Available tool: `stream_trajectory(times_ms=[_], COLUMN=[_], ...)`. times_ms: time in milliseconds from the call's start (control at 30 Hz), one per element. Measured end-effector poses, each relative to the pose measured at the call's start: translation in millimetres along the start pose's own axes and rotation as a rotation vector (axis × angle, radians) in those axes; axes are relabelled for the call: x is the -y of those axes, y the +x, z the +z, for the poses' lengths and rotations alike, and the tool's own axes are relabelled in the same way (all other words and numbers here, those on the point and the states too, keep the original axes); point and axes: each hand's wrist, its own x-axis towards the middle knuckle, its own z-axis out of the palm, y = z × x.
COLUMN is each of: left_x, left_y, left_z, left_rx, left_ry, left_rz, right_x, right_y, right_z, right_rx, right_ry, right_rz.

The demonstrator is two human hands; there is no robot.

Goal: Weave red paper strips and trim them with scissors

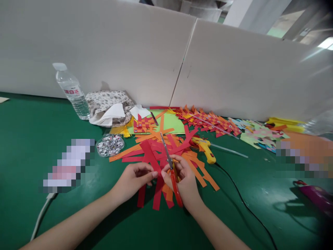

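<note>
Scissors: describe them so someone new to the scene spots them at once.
On the green table, find the central pile of red and orange paper strips. Over its near side, the right hand holds the scissors, blades pointing away. Red handles and slim metal blades set them apart from the flat strips.

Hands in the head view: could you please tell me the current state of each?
Left hand: closed, apparently pinching a red paper strip.
Right hand: closed around the scissors.
</note>
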Motion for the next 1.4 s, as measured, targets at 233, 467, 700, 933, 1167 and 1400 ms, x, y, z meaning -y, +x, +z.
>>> stream_trajectory(times_ms=[233, 467, 700, 933, 1167, 1400], left_x=[1, -7, -5, -9, -9, -6], left_y=[-2, -1, 0, -1, 0, -1], left_z=[0.8, -5.0, -9.4, -7.3, -8.0, -9.4], left_rx=[0.021, -0.165, -0.195, -0.202, -0.205, -0.202], left_ry=[0.039, -0.127, -0.171, -0.181, -0.180, -0.161], left_rz=[-0.018, 0.014, 0.003, 0.027, 0.025, 0.035], right_x=[-2, -2, 0, 1, 1, 2], right_y=[0, 0, 0, 0, 1, 2], right_z=[0, -1, -3, -4, -4, -5], right_rx=[0.030, 0.083, 0.141, 0.140, 0.151, 0.160], right_ry=[-0.028, -0.081, -0.086, -0.062, -0.063, -0.043], right_rz=[0.003, -0.012, -0.001, 0.042, 0.049, 0.065])
